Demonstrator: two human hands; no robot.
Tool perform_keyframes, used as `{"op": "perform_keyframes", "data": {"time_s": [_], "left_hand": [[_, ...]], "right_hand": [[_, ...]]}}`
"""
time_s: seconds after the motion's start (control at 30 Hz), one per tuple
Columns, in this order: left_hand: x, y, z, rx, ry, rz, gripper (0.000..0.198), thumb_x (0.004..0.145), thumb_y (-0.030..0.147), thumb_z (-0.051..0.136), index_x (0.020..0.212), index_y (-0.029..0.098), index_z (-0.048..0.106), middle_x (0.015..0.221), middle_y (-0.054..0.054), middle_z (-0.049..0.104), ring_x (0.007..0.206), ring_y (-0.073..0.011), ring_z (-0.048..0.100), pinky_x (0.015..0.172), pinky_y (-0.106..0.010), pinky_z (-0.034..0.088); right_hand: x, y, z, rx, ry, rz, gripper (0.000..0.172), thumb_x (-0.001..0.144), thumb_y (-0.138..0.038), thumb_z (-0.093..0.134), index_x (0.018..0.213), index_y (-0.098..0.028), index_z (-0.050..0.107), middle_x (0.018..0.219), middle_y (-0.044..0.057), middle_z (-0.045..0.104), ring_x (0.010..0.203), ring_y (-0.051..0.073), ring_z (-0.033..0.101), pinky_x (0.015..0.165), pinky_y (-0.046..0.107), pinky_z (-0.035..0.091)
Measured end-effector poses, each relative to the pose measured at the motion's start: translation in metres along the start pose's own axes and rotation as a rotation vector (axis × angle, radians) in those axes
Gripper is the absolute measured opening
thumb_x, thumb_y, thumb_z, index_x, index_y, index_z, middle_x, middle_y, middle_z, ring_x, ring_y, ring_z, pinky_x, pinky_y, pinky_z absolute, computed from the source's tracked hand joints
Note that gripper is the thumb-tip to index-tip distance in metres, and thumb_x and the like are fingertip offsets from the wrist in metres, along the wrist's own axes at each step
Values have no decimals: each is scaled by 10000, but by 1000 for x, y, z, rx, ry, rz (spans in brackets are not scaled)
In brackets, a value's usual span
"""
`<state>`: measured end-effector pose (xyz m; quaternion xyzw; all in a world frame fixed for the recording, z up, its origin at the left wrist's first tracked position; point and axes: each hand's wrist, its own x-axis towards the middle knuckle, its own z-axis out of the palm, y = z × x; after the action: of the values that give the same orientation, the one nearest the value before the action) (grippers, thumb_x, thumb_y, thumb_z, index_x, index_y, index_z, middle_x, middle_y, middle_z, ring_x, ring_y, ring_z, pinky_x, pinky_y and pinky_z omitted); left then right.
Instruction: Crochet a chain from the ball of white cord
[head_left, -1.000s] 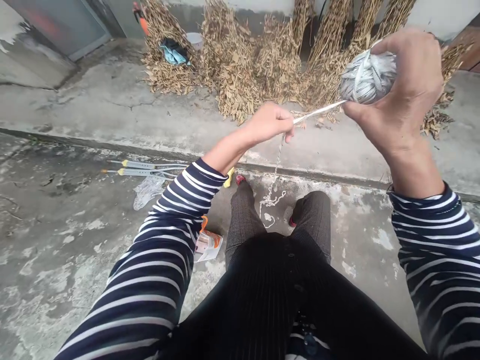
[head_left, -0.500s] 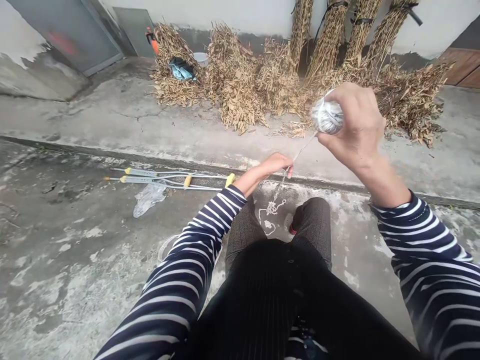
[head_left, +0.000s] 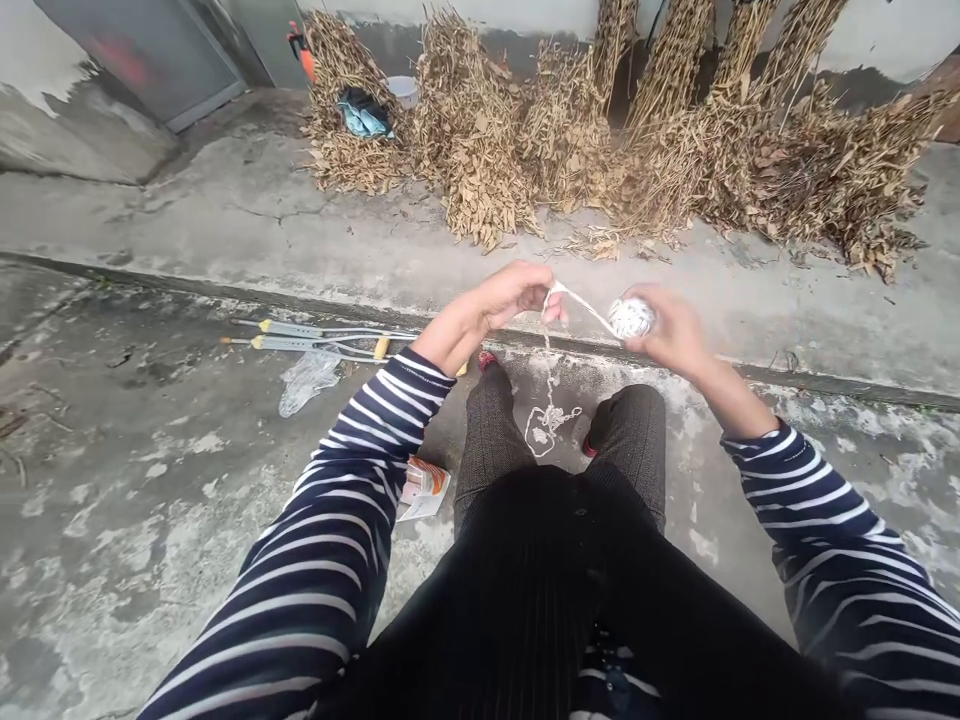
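Note:
I sit with my legs stretched out over a concrete floor. My right hand (head_left: 675, 330) is closed around a small grey-white ball of string (head_left: 631, 317). A strand (head_left: 581, 303) runs from the ball to my left hand (head_left: 510, 295), whose fingers pinch it. From the left hand the string drops down to a loose tangle (head_left: 550, 422) on the floor between my feet. Both sleeves are dark with white stripes.
Two crutches (head_left: 315, 338) lie on the floor to the left, beside a clear plastic bag (head_left: 306, 378). An orange-and-white packet (head_left: 424, 487) lies by my left leg. Bundles of dry brown stalks (head_left: 570, 140) lean against the far wall, past a raised concrete step (head_left: 225, 250).
My right hand has come down and away from my face with the ball, closer to the left hand. The strand between the hands is shorter. The left hand rose slightly.

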<state>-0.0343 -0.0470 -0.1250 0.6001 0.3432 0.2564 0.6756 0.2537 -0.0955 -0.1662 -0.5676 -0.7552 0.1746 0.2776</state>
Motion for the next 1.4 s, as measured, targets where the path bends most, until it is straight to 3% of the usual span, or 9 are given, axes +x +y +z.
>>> {"op": "perform_keyframes", "data": {"time_s": [0.23,0.4,0.47,0.57,0.77,0.87,1.07,1.27,1.4], "left_hand": [[36,-39,-7,26,11,-133,300,895,249,537,609,163,563,556,-45,604,742,-185,728,842,-318,550],[45,-64,-5,201,-169,-265,216,780,239,667,580,158,655,563,-62,641,679,-197,699,725,-314,534],[47,-72,-5,279,-254,-272,204,767,233,668,576,163,686,603,-75,674,656,-182,667,691,-305,518],[50,-87,-4,323,-282,-219,168,775,199,672,625,162,737,666,-64,710,640,-139,620,673,-269,489],[39,-120,29,20,125,-25,161,845,116,704,991,116,773,941,-80,772,824,-126,674,776,-268,540],[28,-133,54,-181,134,31,299,875,126,719,1172,135,746,1150,-125,775,995,-170,713,861,-324,581],[27,-150,85,-137,157,53,138,917,214,729,835,106,749,794,-61,750,765,-147,704,826,-323,572],[30,-184,68,41,159,-45,231,975,139,557,764,126,653,717,-26,696,635,-98,618,701,-240,511],[31,-215,44,238,157,-174,221,943,120,543,772,122,682,764,-25,701,696,-113,612,735,-231,489]], "right_hand": [[-24,-11,17,496,-292,-2,580,532,-238,900,1080,-232,709,1313,62,609,1295,325,569,1223,535,397],[-31,-18,23,813,-451,115,866,540,-272,965,1345,-318,651,1274,40,649,1261,281,597,1142,468,484],[-34,-20,28,896,-466,158,825,515,-290,983,1289,-308,699,1266,35,672,1237,276,614,1132,454,492],[-38,-20,34,981,-443,250,677,490,-331,992,1122,-265,757,1166,42,721,1153,281,648,1071,448,526],[-41,-16,29,1043,-290,454,651,456,-236,950,1076,-280,753,1080,10,723,973,207,652,884,335,570],[-38,-12,28,1015,-272,481,647,496,-271,905,1115,-280,716,1130,27,711,999,228,660,851,355,589],[-31,-11,25,937,-298,473,721,591,-411,785,1283,-287,621,1338,74,658,1157,322,670,924,505,618],[-26,-38,-21,950,-194,334,627,719,-563,677,1275,-275,656,1234,126,703,1391,384,552,1088,636,520],[-27,-58,-64,1079,13,179,496,726,-538,788,1163,-314,722,1128,92,729,1585,311,357,1326,510,309]]}}
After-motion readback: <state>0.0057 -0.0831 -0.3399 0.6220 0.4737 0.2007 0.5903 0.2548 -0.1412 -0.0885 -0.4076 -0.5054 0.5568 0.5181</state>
